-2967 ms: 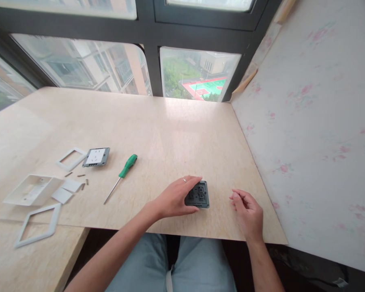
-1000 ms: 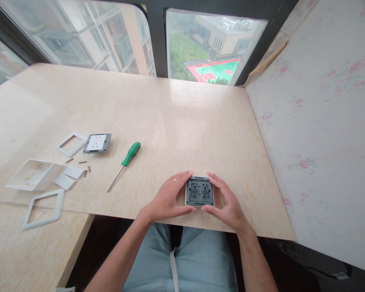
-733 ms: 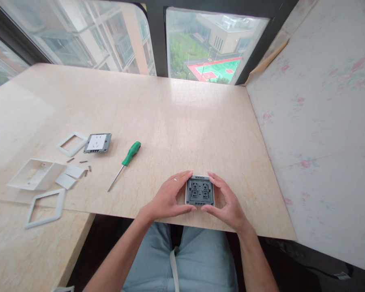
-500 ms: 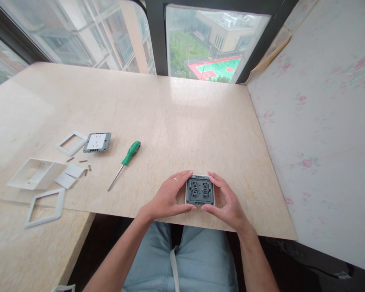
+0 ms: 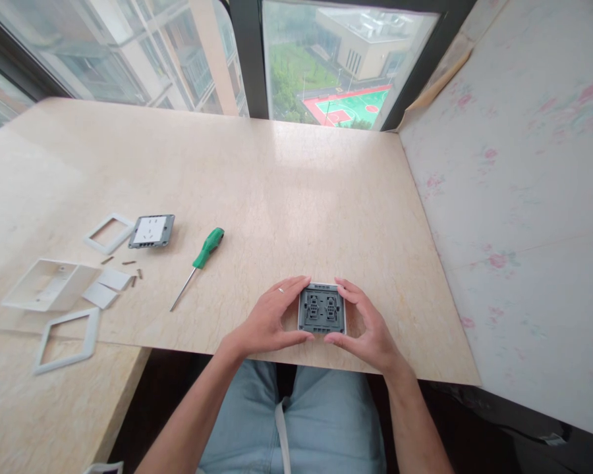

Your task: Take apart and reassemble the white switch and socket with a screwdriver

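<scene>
"Hands first: how do they stand around that white-edged, dark grey, square plastic switch module?"

"Both are half open, each curved like a C. The bare left hand takes the left side, index finger at the far corner and thumb at the near edge. The bare right hand mirrors it on the right, so the module is held between them."

"And where is it?"

"At the near edge of the cream, marbled tabletop, in front of the person's lap, bare face up. I can't tell whether it rests on the surface or is lifted slightly."

"How would you expect it to handle?"

"Light, I'd judge, and stiff: hard plastic that shouldn't bend under a light squeeze. The smooth rim might slip a little under dry fingertips, so two opposite sides make a sensible hold."

"Anywhere to avoid?"

"I'd stay off the two raised mechanisms in the middle. They look like the delicate part, and pressing there could damage them. The outer edges and corners seem sturdier, and that's where the fingers sit."

"Anything else close by?"

"The green-handled metal screwdriver lies to the left, well apart from both hands."
</scene>
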`<state>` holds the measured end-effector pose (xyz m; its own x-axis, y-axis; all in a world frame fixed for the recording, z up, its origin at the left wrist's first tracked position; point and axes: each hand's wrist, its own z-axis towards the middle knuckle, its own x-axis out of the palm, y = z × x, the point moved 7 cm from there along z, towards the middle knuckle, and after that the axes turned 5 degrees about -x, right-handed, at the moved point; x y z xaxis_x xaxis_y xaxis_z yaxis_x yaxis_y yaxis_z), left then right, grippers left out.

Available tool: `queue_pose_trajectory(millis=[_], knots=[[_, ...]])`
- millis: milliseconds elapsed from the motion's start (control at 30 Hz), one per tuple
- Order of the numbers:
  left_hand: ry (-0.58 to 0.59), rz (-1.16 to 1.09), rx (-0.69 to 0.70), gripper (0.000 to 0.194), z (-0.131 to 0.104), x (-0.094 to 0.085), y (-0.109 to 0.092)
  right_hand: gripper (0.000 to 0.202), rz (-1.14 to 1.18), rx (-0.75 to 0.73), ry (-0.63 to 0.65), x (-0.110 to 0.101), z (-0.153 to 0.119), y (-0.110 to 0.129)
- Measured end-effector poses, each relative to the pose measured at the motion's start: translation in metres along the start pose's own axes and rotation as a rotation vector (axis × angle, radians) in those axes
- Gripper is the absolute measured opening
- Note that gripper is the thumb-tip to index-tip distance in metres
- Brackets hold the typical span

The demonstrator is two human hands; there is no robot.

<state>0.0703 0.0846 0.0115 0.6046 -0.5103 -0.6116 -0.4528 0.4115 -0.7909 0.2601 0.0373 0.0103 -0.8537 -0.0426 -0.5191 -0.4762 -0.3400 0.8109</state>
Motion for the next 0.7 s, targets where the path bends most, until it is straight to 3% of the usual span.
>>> queue_pose_trajectory(millis=[500,700], knots=[[-0.008,-0.039,-0.008,0.092,0.0000,-0.0027,-0.0010,0.078,0.023,-0.005,-0.013,-0.0022,0.0003,0.0023],[0.008,-0.022,-0.008,0.094,0.0006,-0.0017,-0.0012,0.077,0.067,0.094,0.020,0.0003,-0.0032,-0.0026]])
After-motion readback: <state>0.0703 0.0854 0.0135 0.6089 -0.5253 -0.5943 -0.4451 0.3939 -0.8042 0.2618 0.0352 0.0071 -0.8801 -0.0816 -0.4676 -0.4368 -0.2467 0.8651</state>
